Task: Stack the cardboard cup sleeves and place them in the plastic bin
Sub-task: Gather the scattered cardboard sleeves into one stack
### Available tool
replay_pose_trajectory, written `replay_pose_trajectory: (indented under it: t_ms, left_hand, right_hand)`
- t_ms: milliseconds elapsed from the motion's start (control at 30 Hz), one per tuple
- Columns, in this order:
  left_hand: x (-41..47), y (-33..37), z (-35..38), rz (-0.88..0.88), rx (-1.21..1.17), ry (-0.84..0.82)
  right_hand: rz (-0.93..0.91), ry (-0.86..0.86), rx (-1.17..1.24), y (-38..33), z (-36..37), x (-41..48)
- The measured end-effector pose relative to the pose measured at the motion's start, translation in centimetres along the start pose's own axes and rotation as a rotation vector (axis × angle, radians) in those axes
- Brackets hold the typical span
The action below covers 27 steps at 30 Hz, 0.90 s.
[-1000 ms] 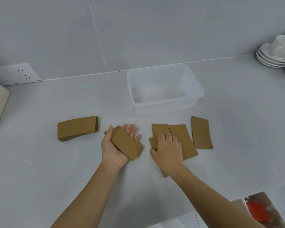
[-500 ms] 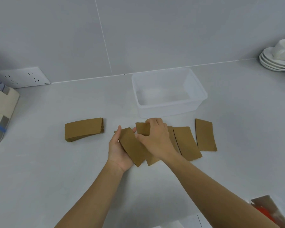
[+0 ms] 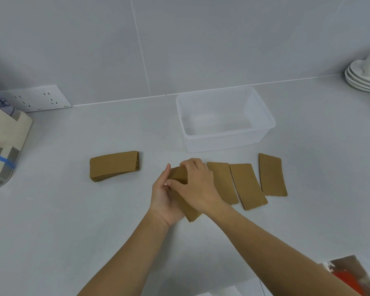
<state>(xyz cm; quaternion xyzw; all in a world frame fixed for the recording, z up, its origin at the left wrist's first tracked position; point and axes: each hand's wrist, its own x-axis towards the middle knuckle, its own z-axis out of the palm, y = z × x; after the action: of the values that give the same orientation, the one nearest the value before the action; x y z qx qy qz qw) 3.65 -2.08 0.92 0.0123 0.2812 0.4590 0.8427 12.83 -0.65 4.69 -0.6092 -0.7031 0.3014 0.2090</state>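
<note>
The counter (image 3: 73, 210) carries an empty plastic bin (image 3: 224, 144), a finished stack (image 3: 113, 165) and three loose sleeves (image 3: 247, 185). Both grips clamp together on the held sleeves (image 3: 190, 212), left hand (image 3: 162, 195) beneath, right hand (image 3: 198, 184) above. Misaligned edges could let them fan and slide out.

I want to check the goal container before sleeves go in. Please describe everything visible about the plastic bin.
The plastic bin is a rectangular, translucent white tub with rounded corners and a thin flared rim. It has no lid, stands upright on the pale countertop close to the tiled wall, and looks empty. Only the counter touches it. The loose cardboard sleeves lie apart from it on the side nearer the person, and neither hand reaches it.
</note>
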Motion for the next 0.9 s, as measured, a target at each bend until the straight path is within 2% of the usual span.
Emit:
replay_pose_trajectory:
  t_ms: [167,433,667,900]
  left_hand:
    - [0.2,0.0,0.7,-0.032,0.024,0.023]
    - [1.4,-0.7,1.8,-0.065,-0.022,0.069]
    - [1.9,-1.2,2.8,-0.086,0.013,0.062]
    - [1.6,-1.3,2.7,-0.084,0.016,0.077]
  right_hand:
    - [0.057,0.116,0.022,1.9,-2.1,-0.1]
    - [0.278,0.264,-0.293,7.3,-4.8,-1.2]
    - [0.412,0.217,-0.438,10.6,-5.2,-2.9]
    - [0.378,0.192,-0.502,11.1,-5.0,-3.3]
